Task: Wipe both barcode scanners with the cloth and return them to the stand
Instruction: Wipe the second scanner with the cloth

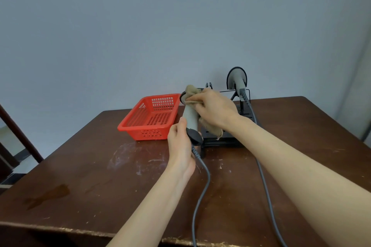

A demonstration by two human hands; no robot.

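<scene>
A dark brown wooden tabletop fills the lower half of the view, its finish scuffed with pale scratches and whitish smears near the middle, a dark stain at its eight o'clock corner and chipped, worn wood along the near edge. Behind it rises a plain grey-blue wall, and at nine o'clock a dark wooden frame slants past the tabletop's side with pale floor showing beyond it. Near the middle of the tabletop the left hand grips the lower handle of a grey barcode scanner, held nearly upright above the surface with its head tilted toward eleven o'clock. The right hand clutches a tan cloth bunched over the scanner's head, a loose end hanging by the handle. From the held scanner, a red perforated basket sits at nine o'clock, and the black stand lies just behind at three o'clock. A second scanner sits on the stand at one o'clock, head up. Two grey cables trail toward six o'clock and over the near edge.
</scene>
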